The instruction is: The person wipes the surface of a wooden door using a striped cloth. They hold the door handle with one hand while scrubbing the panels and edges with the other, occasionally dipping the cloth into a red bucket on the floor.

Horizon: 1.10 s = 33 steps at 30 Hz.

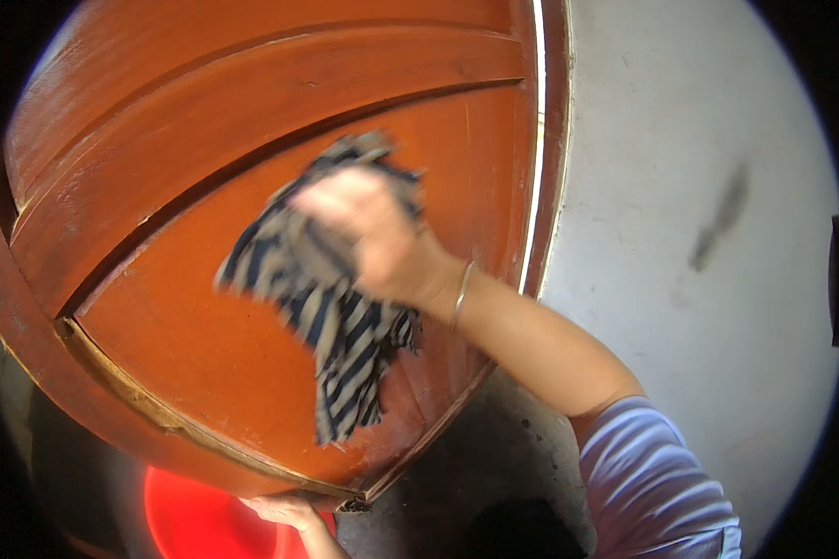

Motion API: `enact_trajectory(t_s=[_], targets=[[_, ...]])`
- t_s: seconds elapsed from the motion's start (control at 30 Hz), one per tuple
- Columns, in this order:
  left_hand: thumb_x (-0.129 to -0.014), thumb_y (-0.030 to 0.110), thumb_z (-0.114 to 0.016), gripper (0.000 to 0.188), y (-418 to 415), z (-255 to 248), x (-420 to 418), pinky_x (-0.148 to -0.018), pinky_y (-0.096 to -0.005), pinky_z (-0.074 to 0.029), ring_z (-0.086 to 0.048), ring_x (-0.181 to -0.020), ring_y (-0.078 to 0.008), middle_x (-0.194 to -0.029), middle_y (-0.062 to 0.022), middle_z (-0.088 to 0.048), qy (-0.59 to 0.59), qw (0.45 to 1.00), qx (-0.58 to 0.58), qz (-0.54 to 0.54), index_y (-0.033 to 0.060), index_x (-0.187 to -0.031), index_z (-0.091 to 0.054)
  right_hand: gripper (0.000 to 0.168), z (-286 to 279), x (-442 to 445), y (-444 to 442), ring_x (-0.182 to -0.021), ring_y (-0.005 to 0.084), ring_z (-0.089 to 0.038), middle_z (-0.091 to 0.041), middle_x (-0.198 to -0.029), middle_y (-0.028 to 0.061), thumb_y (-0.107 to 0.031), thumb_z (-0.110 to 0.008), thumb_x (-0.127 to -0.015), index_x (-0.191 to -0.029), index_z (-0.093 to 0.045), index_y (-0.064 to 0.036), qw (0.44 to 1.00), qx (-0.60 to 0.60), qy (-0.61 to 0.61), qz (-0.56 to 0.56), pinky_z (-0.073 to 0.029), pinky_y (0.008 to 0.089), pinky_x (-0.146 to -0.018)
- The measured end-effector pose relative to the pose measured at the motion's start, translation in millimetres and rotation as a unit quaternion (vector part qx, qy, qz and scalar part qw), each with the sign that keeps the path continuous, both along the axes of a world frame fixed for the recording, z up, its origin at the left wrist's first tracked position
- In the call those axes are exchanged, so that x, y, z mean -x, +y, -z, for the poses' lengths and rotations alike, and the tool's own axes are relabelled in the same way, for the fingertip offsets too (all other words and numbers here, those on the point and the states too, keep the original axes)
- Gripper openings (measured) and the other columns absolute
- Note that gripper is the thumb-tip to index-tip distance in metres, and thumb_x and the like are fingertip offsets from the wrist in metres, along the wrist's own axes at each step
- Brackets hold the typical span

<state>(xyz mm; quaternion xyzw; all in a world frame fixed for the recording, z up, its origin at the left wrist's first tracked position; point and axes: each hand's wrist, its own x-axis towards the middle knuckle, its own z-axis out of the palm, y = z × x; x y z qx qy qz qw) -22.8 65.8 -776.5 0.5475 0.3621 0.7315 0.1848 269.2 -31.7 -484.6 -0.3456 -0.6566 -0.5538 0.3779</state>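
A dark-and-beige striped cloth (342, 321) hangs from my right hand (370, 230), which is blurred and presses or holds it against the orange-brown panel of a wooden door (210, 349). A thin bracelet circles that wrist. Low in the view, my left hand (283, 511) rests at the door's lower edge, with its fingers partly hidden behind or under the wood. Wood looks worn and bare along the panel's lower left moulding (140, 391).
A red plastic basin (203, 517) stands on the floor below the door, behind my left hand. To the right is a pale wall (671, 209) with a dark smudge, beside the door frame (554, 140). Dark floor (475, 461) shows beneath.
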Motion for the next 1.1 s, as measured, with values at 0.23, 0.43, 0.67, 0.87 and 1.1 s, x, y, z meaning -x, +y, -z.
enact_trajectory(t_s=[0.23, 0.43, 0.67, 0.87, 1.1], targets=[[-0.095, 0.03, -0.022, 0.053, 6, 6, -1, -0.099, -0.0411, -0.03, -0.038, -0.117, -0.0375, -0.127, -0.0281, -0.037, 0.027, 0.999, 0.009, -0.031, -0.0124, -0.123, -0.035, 0.033, -29, -146, -52, -0.081, 0.0218, -0.051, -0.053, -0.087, 0.0095, 0.001, -0.045, -0.073, -0.106, -0.046, -0.002, 0.899, -0.109, 0.418, 0.07, -0.04, 0.0305, -0.084], [-0.095, 0.031, -0.023, 0.054, 1, 2, -3, -0.1, -0.0409, -0.029, -0.037, -0.118, -0.0373, -0.129, -0.0284, -0.035, 0.033, 0.997, 0.0, -0.072, -0.0131, -0.123, -0.035, 0.04, -6, -196, -46, -0.109, 0.0281, -0.035, -0.038, -0.116, 0.0121, -0.01, -0.045, -0.078, -0.118, -0.043, -0.008, 0.817, -0.202, 0.503, 0.196, -0.031, 0.0365, -0.094], [-0.095, 0.031, -0.024, 0.053, 7, 6, -5, -0.102, -0.0402, -0.026, -0.035, -0.119, -0.0369, -0.129, -0.0282, -0.034, 0.055, 0.993, 0.017, -0.101, -0.0133, -0.122, -0.035, 0.048, 169, -204, -21, -0.113, 0.0201, -0.034, -0.034, -0.124, 0.0075, -0.039, -0.037, -0.088, -0.123, -0.035, -0.007, 0.692, -0.216, 0.65, -0.228, -0.026, 0.033, -0.097], [-0.095, 0.029, -0.025, 0.052, -4, -8, -12, -0.102, -0.0405, -0.026, -0.035, -0.119, -0.0375, -0.128, -0.0287, -0.035, 0.022, 0.996, 0.031, -0.08, -0.0135, -0.122, -0.036, 0.026, 249, -151, -15, -0.089, 0.0202, -0.051, -0.056, -0.096, 0.01, -0.022, -0.05, -0.085, -0.098, -0.055, 0.0, 0.585, -0.232, 0.749, 0.208, -0.041, 0.0323, -0.08], [-0.096, 0.027, -0.022, 0.049, -2, -11, -14, -0.095, -0.0389, -0.035, -0.043, -0.112, -0.0344, -0.125, -0.0272, -0.039, 0.036, 0.997, 0.01, -0.073, -0.0122, -0.123, -0.035, 0.015, 205, -136, -48, -0.08, 0.0237, -0.055, -0.059, -0.082, 0.0079, -0.009, -0.048, -0.079, -0.078, -0.062, -0.004, 0.759, -0.146, 0.414, 0.481, -0.041, 0.0315, -0.08]])
